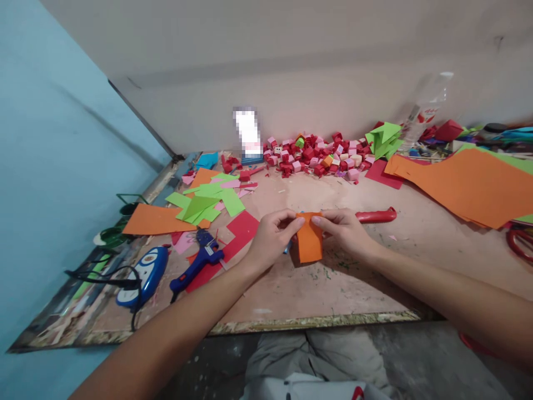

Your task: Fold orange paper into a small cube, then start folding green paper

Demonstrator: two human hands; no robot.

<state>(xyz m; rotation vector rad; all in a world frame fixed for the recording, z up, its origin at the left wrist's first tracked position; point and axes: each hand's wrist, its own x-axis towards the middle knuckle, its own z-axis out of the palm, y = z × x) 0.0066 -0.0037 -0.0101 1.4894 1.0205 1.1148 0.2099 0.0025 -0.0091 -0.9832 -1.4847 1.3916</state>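
Observation:
A small orange rectangle of paper (310,242) is held just above the table, upright toward me. My left hand (278,233) pinches its upper left corner between thumb and fingers. At the upper right corner, my right hand (339,226) grips it the same way, thumb on the near face. The fingers behind the paper are partly hidden. A red handle (377,215) sticks out past my right hand, its other end hidden by that hand. Something small and blue shows beside my left fingertips, too covered to name.
A blue glue gun (200,261) and a blue-and-white power strip (145,278) with a black cord lie at the left. Green and orange paper pieces (208,200) are nearby. Small red and pink paper cubes (316,153) are heaped along the wall. Orange sheets (470,183) and a plastic bottle (428,108) stand right.

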